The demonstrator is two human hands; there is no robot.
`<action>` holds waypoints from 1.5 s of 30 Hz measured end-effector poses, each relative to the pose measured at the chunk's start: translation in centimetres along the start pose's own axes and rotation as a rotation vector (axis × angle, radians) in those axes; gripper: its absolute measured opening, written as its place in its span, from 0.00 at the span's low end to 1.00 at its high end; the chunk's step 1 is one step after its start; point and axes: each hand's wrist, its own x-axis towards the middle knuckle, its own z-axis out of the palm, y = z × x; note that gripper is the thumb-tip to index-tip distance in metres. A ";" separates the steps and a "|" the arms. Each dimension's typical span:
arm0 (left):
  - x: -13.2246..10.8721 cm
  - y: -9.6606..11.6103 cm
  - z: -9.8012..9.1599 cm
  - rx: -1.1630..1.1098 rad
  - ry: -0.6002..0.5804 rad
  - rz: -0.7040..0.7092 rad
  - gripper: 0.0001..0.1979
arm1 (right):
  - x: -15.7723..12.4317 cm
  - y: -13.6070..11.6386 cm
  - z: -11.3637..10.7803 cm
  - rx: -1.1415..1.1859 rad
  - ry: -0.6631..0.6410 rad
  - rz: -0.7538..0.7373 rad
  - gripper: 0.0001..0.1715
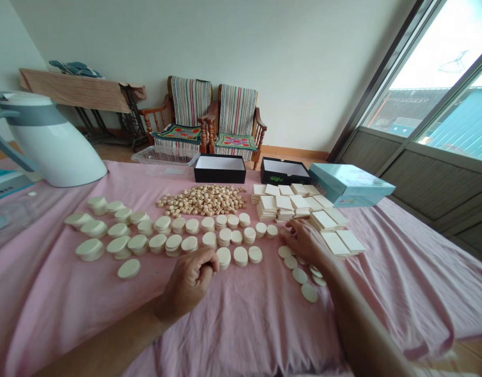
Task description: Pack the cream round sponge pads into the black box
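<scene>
Far left of the left hand, and beyond it, a glossy white jug with a grey collar and handle (64,141) stands on a pink cloth (241,324). Nearer, still left of that hand, short stacks of flat, round, cream wood-like discs (90,248) run in uneven rows, with one low disc set in front of them. Beyond the rows is a clear plastic tray (166,156).

The left hand (191,277) is curled, fingers folded in and thumb against them, just in front of the rows; whether it encloses anything cannot be told. Directly beyond it lies a heap of small, tan, rounded wood-like pieces (203,200), then an open black box with a white interior (220,168).

Between the hands, more disc stacks continue toward the right hand (301,238), which is palm down, fingers bent toward the cloth beside the last stack; whether it pinches a disc cannot be told. Loose, overlapping discs (299,276) lie on its near side. Beyond it are a second black box (286,173) and stacked square cream tiles (268,203); further right, a pale blue lidded box (350,183).
</scene>
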 end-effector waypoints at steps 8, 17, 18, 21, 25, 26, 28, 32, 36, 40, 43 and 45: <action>0.0 0.2 0.0 -0.004 -0.001 -0.001 0.12 | 0.4 0.8 0.2 0.062 -0.083 -0.072 0.14; -0.1 -0.1 0.0 -0.015 -0.008 0.009 0.12 | 0.4 -0.1 0.1 0.146 0.168 -0.082 0.10; -0.1 -0.1 0.1 -0.015 -0.007 0.010 0.12 | 0.4 -0.5 -0.1 0.177 0.194 -0.107 0.10; 0.0 -0.1 0.1 -0.009 -0.008 0.012 0.12 | 0.1 -1.8 -0.5 0.229 0.233 -0.179 0.11; -0.1 0.0 0.1 -0.001 -0.008 0.011 0.12 | -0.1 -2.7 -0.4 0.220 0.237 -0.209 0.12; -0.1 0.0 0.1 -0.002 -0.007 0.012 0.12 | -0.2 -2.7 -0.3 0.211 0.230 -0.208 0.12; -0.1 0.0 0.1 -0.002 -0.007 0.015 0.12 | -0.2 -2.6 0.0 0.190 0.210 -0.202 0.13; -0.2 -0.2 0.1 -0.002 -0.011 0.015 0.12 | -0.1 -2.5 0.4 0.152 0.171 -0.177 0.15; -0.2 -0.3 0.1 -0.003 -0.015 0.010 0.12 | 0.0 -2.4 -0.1 0.186 0.203 -0.147 0.15; -0.2 -0.3 0.2 -0.002 -0.015 0.013 0.12 | 0.0 -1.3 -1.4 0.228 0.209 -0.123 0.12; -0.2 -0.3 0.2 -0.005 -0.010 0.022 0.12 | -0.3 -0.6 -2.5 0.253 -0.027 -0.205 0.09; -0.2 -0.3 0.2 -0.004 -0.010 0.021 0.12 | -0.8 -0.7 -3.1 0.248 -0.170 -0.256 0.08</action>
